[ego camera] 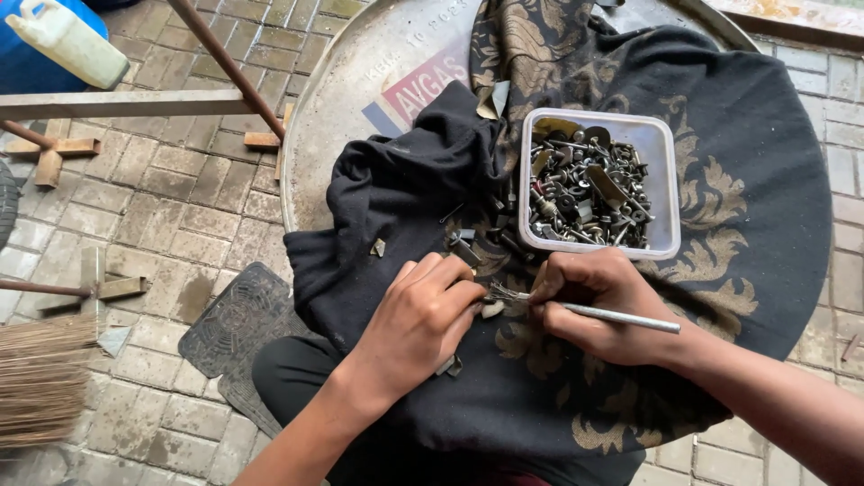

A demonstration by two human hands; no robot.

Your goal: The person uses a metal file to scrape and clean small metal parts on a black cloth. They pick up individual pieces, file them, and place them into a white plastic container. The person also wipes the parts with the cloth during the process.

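Over at nine o'clock from the hands, off the drum, lie a broom (40, 378), a rubber mat (236, 326) and wooden stands (54, 153) on the brick floor (162, 207), with a pale jug (67, 40) far up at eleven

Nearer the middle, the left hand (423, 315) rests knuckles-up on the black cloth (396, 198) spread over the drum top (360, 81); its fingers are curled nearly shut and pinch a small pale piece (492, 309) at their tips, most of it hidden. Two small metal bits sit close by: one (378, 247) at eleven o'clock from this hand, another (450, 365) just at its heel, at five

Immediately at three o'clock from the piece, the right hand (603, 301) is closed in a pen-like grip on a thin metal rod (621, 315). The rod's long axis runs almost level, from three o'clock toward nine, its frayed tip (506, 292) touching or just short of the piece; which, I cannot tell. Both hands meet at that spot, the left slightly nearer since it holds the piece

Up at one o'clock from the hands, touching the cloth, stands a white tub (666, 180) full of screws and bolts (585, 189)
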